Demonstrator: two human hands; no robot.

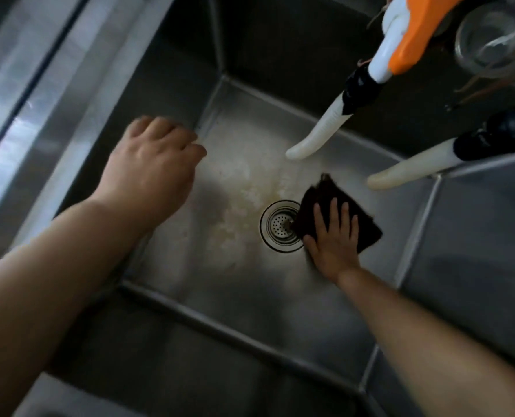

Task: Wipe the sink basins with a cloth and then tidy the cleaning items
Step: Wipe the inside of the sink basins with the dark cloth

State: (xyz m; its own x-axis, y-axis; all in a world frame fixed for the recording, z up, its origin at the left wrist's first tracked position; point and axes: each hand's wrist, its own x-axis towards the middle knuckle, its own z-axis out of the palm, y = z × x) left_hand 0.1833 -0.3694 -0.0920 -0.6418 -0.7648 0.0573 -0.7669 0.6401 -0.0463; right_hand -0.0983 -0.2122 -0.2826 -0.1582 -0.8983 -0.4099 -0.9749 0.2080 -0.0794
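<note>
Two bare forearms of yours reach down into a deep stainless steel sink basin point(226, 302), entering from about 7 and 5 o'clock. Your right hand point(333, 242) lies flat, fingers straight and spread, pressing a dark brown cloth point(361, 227) against the basin floor. The cloth sits just to the 3 o'clock side of the round perforated drain strainer point(280, 226), its near corner touching or overlapping the strainer's rim. Your thumb points toward the strainer, and the cloth's far corner sticks out past your fingertips toward 12 o'clock.

Your left hand point(154, 173) hovers higher, around 10 o'clock of the drain, over the basin's left wall. Its fingers are loosely curled downward and hold nothing; whether they touch the wall, you cannot tell from this angle.

Between the two hands, pale cloudy stains point(241, 200) spread across the floor from the drain toward 11 o'clock.

Farther off, at 1 to 2 o'clock, two white flexible spouts hang down into the basin: the left spout point(316, 133) and the right spout point(412, 170), each with a black collar. Above the left one is a white and orange faucet body point(412, 34). Beside it, at the upper right corner, sits a clear glass jar point(491, 37), blurred.
</note>
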